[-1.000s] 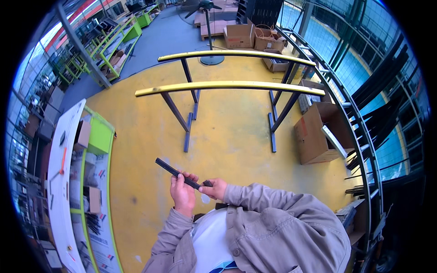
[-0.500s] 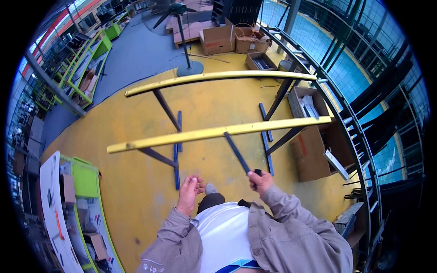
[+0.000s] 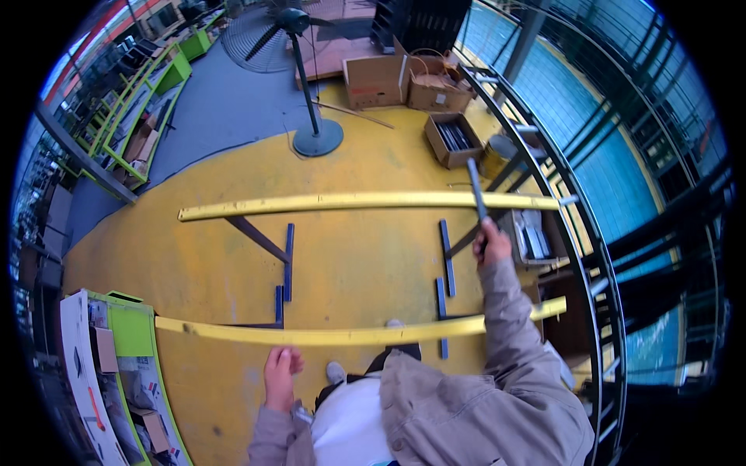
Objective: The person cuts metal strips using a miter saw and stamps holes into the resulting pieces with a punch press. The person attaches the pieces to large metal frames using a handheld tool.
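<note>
Nearest, just short of the near yellow rail (image 3: 334, 336), the left hand (image 3: 281, 377): grip relaxed, fingers part-curled, closed on nothing visible. Long, narrow rail, flat-faced, smooth-looking, with a few dark marks, bowed in view by the lens.

Farther out, past that rail, the right hand (image 3: 493, 242): grip wrapped around the near end of a slender dark bar (image 3: 476, 186). Pointing away, crossing the far yellow rail (image 3: 350, 202) in view; no telling about contact there. Probably light enough for one hand, stiff, hardly fragile, perhaps slightly slippery if as smooth as it looks. Best taken near the middle for balance; from the end, likely tip-heavy. Straight, plain, dull-toned, possibly metal, but too blurred for certainty.

Underneath, straight blue feet (image 3: 288, 264) on a yellow floor (image 3: 357, 256), patchy and scuffed. Beyond, an open, square-cornered cardboard box (image 3: 435, 142) with thin dark strips inside, and just beside it a rounded, yellowish bucket (image 3: 497, 155). Farther off, to the left, a pedestal fan (image 3: 305, 85): round dark base, slim pole, dark blades.
</note>
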### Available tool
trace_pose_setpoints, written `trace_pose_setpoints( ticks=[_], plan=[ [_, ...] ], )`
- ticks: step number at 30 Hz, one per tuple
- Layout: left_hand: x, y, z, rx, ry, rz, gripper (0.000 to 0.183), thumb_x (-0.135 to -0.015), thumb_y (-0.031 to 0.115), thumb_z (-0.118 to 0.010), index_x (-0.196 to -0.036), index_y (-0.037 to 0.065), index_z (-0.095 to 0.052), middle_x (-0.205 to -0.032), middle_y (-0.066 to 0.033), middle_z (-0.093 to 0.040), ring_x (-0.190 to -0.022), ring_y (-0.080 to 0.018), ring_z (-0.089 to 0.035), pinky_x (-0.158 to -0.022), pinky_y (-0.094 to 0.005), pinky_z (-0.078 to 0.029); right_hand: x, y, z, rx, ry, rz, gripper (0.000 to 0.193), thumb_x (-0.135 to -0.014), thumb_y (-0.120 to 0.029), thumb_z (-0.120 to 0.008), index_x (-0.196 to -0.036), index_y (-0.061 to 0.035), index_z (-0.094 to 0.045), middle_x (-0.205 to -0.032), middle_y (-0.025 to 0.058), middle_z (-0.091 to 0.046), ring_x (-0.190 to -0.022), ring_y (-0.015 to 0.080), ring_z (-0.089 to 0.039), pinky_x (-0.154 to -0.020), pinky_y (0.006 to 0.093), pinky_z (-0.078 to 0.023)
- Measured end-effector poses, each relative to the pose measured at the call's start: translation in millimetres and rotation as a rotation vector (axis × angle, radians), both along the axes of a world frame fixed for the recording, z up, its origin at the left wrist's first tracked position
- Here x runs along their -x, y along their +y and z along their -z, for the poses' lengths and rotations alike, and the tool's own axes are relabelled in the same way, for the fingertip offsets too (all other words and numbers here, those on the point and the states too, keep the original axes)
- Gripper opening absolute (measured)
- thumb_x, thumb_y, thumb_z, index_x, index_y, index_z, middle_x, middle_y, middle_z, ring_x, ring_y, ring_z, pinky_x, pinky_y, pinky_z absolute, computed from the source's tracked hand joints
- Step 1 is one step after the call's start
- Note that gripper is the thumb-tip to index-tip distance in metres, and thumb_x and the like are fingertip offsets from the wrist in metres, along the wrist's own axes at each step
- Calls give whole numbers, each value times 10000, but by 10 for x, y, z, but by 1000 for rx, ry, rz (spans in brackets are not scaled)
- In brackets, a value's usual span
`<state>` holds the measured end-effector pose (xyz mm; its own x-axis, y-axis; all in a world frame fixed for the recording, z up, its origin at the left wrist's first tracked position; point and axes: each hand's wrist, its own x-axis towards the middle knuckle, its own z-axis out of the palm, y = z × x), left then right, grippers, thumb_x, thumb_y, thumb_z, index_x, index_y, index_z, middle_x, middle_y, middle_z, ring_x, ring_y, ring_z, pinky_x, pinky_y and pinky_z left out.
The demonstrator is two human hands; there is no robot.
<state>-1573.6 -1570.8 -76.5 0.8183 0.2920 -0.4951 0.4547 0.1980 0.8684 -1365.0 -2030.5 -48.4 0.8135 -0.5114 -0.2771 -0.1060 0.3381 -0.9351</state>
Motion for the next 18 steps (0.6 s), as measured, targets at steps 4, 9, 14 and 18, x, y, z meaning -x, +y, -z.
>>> trace_pose_setpoints(
  ticks=[4, 9, 14, 18],
  plan=[
    [151, -231, 109, 171, 59, -242, 166, -990, 202, -474, -1050, 66, -548, -879, -54, -615, -740, -150, -609, -664, -282, -512, -2031, -1202, -225, -75, -79, -25, 472, -885, -553, -590, -725, -111, -546, -535, -15, -437, -393, 117, -423, -351, 239, -283],
    [1, -897, -31, 133, 174, -134, 166, -994, 194, -474, -1071, 64, -543, -897, -61, -609, -779, -157, -617, -689, -285, -521, -2693, -1418, 25, -263, -181, 63, 409, -920, -532, -543, -956, -126, -571, -639, -45, -441, -461, 100, -424, -370, 236, -277],
    [-190, -1290, -161, 98, 102, -48, 176, -999, 185, -468, -1100, 53, -529, -922, -63, -606, -787, -148, -614, -699, -282, -519, -1726, -27, 738, -435, 4, -252, 371, -952, -522, -483, -903, -158, -537, -553, -10, -458, -421, 126, -432, -361, 249, -298],
    [32, -1223, -160, 24, -59, -105, 208, -1009, 210, -453, -1141, 63, -518, -971, -57, -601, -846, -143, -611, -720, -279, -519, -158, 1782, 946, -264, 459, -1020, 246, -869, -349, -575, -863, -105, -606, -606, 37, -538, -477, 150, -496, -403, 316, -397]
  ],
)
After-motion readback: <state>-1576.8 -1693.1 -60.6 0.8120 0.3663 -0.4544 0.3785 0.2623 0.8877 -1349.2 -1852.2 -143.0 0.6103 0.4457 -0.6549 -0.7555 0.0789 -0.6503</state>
